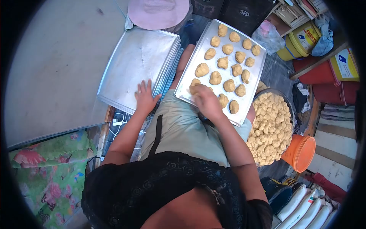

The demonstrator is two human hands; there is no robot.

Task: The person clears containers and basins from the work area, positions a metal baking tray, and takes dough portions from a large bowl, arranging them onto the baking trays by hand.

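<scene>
My left hand rests with fingers spread on the near right corner of a stack of metal baking trays. Across my lap lies another baking tray, tilted in view and set with rows of yellowish dough balls. At this tray's near left side, my right hand has its fingers bent against a dough ball; the hand is slightly blurred and partly covers the balls there. To the right of my leg, a big heap of dough pieces fills a wide round basin.
An orange bucket lies tipped beside the basin. Yellow tubs and shelves stand at the upper right, white sacks at the lower right. A round pink-topped stool is behind the tray stack. White cables run below it.
</scene>
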